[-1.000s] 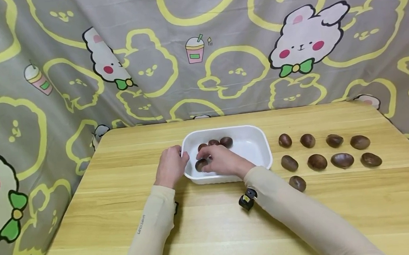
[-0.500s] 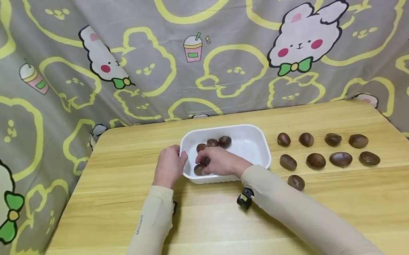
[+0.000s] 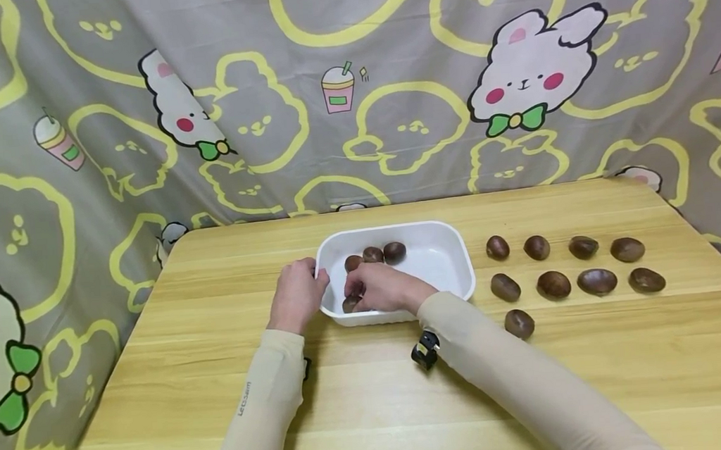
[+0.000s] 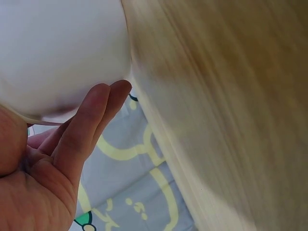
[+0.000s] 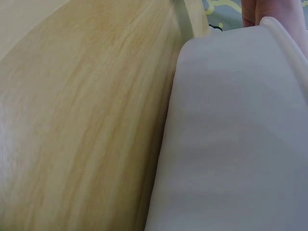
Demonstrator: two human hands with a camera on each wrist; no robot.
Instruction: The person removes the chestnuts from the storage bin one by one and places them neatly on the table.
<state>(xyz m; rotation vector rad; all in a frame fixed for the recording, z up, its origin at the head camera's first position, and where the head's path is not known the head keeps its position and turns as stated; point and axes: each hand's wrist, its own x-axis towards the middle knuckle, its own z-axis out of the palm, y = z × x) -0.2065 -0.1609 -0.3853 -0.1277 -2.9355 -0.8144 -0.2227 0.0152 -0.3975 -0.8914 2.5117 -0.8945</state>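
Chestnut [image 3: 350, 302] in the near-left corner of the white tray [image 3: 444, 232] is mostly hidden under the right hand [image 3: 383, 287], so its long axis and exact grip can't be read; the fingers curl down over it. Left hand [image 3: 296, 295] grips the tray's left rim, fingers [image 4: 91, 120] flat against the outer wall. Both wrist views show only tray wall and wooden table [image 3: 222, 405]; three more chestnuts [image 3: 373, 255] sit at the tray's far-left.
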